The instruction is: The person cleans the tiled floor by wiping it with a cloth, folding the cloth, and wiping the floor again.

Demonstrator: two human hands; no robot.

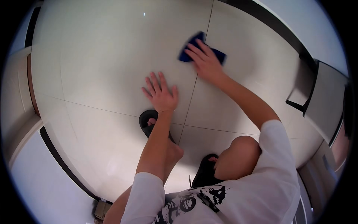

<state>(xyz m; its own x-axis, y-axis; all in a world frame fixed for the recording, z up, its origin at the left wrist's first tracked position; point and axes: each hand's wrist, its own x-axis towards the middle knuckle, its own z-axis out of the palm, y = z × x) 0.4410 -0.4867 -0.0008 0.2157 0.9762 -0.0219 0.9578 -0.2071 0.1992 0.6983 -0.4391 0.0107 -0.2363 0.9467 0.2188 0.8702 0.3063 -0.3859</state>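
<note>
- In head view, pressing cloth [219,55] on floor [112,67] with right hand [206,64]; judging from this, in the middle of a wiping stroke, but cannot tell the extent of floor already done.
- For finding the cloth, look directly under right hand: showing in part to the left of the fingers, and in part to the right of the knuckles.
- For any further stroke, probably needing flat and even pressure, also some care against folding the cloth or losing it from under the fingers.
- Stretching right arm [248,99] forward, palm down, with fingers long and slightly apart; not closing around the cloth, seemingly only pushing from above. Somewhat blurred here, so cannot tell the full contact of palm.
- Working near a seam [191,95], visible just below right hand.
- Placing left hand [163,99] below and to the left of right hand, well apart, fingers widely spread, palm down, holding nothing. Apparently resting on floor, maybe for balance; cannot tell the weight put there.
- Wearing one slipper [145,118] just below left hand, and second slipper [204,173] far below right hand.
</note>
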